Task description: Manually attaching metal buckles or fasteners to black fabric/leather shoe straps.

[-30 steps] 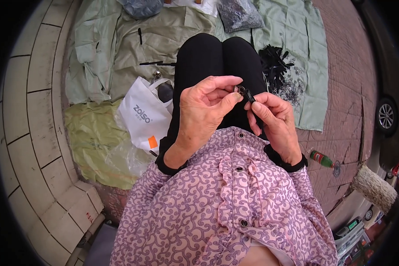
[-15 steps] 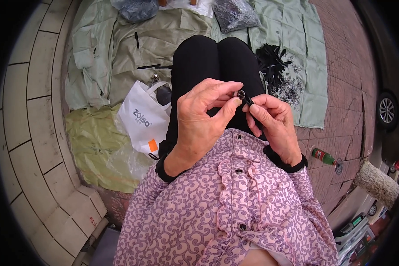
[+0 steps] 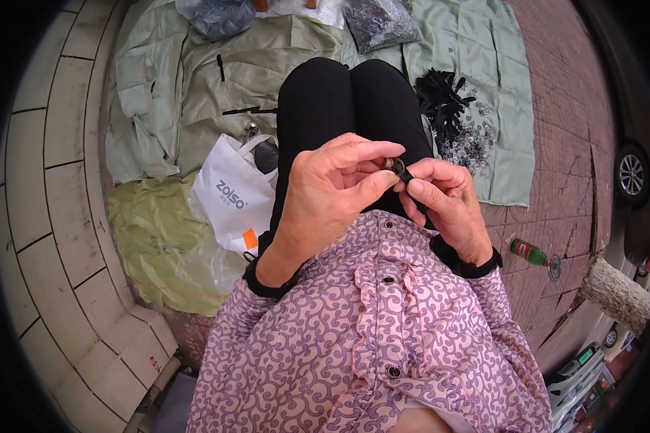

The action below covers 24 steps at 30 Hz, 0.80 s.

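Above my lap both hands meet at a small metal ring (image 3: 397,165) and a short black strap (image 3: 406,176). My left hand (image 3: 318,198) is closed, its thumb and fingertips pinching the ring. From the right, my right hand (image 3: 451,213) pinches the strap between thumb and forefinger. The strap's end touches the ring; whether it passes through is too small to tell. To the right of my knees, a pile of black straps (image 3: 440,101) lies on a pale green cloth (image 3: 509,155), beside a scatter of small shiny metal pieces (image 3: 473,141).
On the left are a white bag (image 3: 227,195), a yellow-green sack (image 3: 148,238) and a few loose black strips (image 3: 249,110). Filled plastic bags (image 3: 381,25) lie at the far side. A green bottle (image 3: 529,252) lies on the brick paving to the right.
The strap and the ring have come closer together, and the strap's end now meets the ring. My left fingertips have shifted slightly right and down.
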Tool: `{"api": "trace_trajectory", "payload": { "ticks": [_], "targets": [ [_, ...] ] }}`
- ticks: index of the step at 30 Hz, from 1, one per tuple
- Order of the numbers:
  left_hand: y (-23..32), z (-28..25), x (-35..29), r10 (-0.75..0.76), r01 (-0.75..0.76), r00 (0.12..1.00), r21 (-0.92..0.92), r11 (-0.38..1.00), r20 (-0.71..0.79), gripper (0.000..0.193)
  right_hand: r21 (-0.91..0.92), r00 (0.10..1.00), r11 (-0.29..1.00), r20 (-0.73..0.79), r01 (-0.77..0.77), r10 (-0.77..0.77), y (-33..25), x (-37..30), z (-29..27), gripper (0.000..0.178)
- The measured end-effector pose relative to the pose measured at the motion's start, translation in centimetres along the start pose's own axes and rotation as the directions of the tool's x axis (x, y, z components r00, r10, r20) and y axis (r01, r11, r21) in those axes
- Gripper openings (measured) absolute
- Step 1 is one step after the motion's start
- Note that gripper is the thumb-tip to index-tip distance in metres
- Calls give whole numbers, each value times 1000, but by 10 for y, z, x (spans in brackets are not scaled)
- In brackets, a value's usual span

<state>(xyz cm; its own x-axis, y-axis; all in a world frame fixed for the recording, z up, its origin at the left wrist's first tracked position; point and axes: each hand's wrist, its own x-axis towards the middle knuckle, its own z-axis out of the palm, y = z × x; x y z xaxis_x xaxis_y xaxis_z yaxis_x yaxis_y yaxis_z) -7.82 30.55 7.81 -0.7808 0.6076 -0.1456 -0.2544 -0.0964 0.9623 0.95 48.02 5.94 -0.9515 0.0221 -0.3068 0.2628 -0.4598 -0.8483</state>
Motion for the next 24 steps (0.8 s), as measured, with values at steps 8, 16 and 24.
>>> {"api": "trace_trajectory", "payload": {
  "ticks": [8,16,24],
  "targets": [
    [2,-6,0,-129,135,990,-106,985,63,31,-74,996,995,52,-66,70,-7,-1,-3,14],
    [-2,-10,-3,-139,143,989,-78,987,50,26,-124,993,988,58,-94,102,-7,-1,-9,14],
    [-5,-10,-4,-65,60,993,48,997,100,26,-48,989,992,89,-112,116,-6,0,-6,14]
  ]
}}
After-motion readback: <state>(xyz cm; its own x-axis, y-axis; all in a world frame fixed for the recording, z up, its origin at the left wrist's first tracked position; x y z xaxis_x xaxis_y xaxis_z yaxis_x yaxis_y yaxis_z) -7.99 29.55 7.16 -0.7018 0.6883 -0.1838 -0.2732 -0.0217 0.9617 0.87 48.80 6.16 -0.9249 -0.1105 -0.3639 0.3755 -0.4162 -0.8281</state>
